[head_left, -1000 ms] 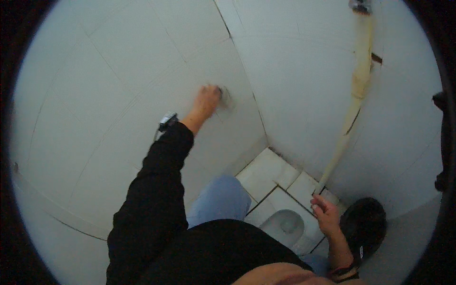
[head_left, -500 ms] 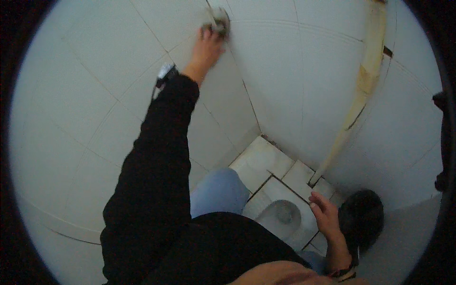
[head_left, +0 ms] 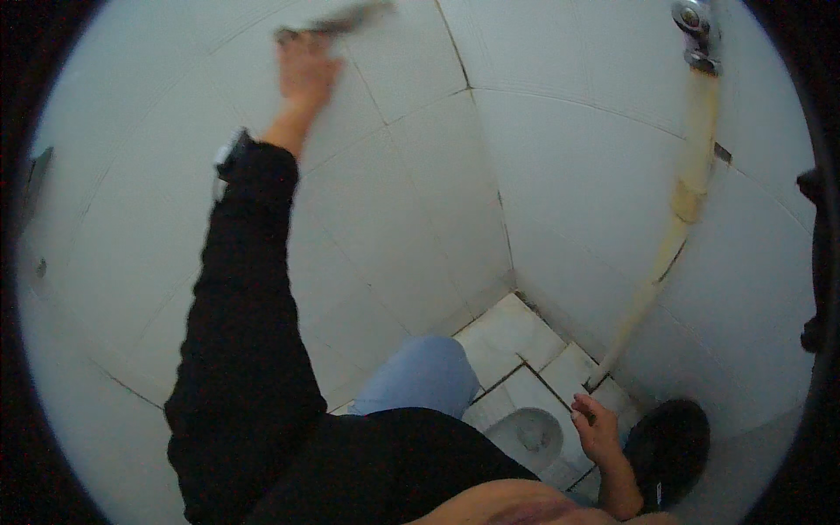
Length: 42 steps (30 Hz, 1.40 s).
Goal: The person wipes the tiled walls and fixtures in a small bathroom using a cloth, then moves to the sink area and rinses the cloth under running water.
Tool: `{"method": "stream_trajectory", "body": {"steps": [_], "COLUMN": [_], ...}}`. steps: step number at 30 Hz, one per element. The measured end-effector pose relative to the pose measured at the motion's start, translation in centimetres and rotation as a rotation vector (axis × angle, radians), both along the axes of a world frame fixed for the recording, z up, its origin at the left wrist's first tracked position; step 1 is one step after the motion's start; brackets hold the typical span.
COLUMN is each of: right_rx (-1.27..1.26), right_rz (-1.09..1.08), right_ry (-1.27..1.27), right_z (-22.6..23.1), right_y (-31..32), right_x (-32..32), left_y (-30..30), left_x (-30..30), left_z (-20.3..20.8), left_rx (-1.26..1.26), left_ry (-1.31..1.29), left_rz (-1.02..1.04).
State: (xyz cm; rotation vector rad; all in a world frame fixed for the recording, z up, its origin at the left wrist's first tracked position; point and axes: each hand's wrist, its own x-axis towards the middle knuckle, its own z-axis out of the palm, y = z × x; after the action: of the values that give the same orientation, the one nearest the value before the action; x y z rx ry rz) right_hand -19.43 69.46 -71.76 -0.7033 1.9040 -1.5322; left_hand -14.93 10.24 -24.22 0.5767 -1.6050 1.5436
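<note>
My left hand (head_left: 306,74) is stretched up against the white tiled wall (head_left: 385,166) on the left. Its fingers press on a grey-brown rag (head_left: 354,16), smeared by motion and lying along the tiles. A small silver and black device (head_left: 232,150) sits at the left wrist, by the black sleeve. Low on the right, my right hand (head_left: 597,429) hangs with fingers loosely bent and apart, holding nothing. It hovers above the floor, beside a squat toilet (head_left: 535,437).
A yellowed pipe (head_left: 696,131) with a metal valve (head_left: 693,24) runs down the right wall to the floor. Next to my right hand stands a black rounded object (head_left: 669,455). My knee in blue jeans (head_left: 420,372) is near the wall corner. Dark fittings (head_left: 812,262) edge the right side.
My left hand has swept the rag leftward over the wall tiles, away from the corner. The view has shifted, so the valve now shows. My right hand stays low and empty.
</note>
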Motion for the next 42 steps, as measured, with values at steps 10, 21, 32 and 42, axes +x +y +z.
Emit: {"method": "stream_trajectory", "body": {"steps": [10, 21, 32, 42], "right_rx": [0.007, 0.136, 0.179, 0.353], "right_rz": [-0.003, 0.138, 0.272, 0.330], "right_ry": [0.083, 0.176, 0.152, 0.344], "right_z": [-0.5, 0.2, -3.3, -2.4], "right_y": [-0.4, -0.5, -2.2, -1.6], "right_x": [-0.5, 1.6, 0.8, 1.8], "left_y": [-0.9, 6.7, -0.6, 1.5], "left_x": [19.8, 14.6, 22.4, -3.1], "left_z": [-5.0, -32.3, 10.7, 15.1], "left_rx": [0.136, 0.712, 0.136, 0.154], "left_ry": [0.313, -0.927, 0.706, -0.023], "left_rz": [0.273, 0.019, 0.226, 0.200]}}
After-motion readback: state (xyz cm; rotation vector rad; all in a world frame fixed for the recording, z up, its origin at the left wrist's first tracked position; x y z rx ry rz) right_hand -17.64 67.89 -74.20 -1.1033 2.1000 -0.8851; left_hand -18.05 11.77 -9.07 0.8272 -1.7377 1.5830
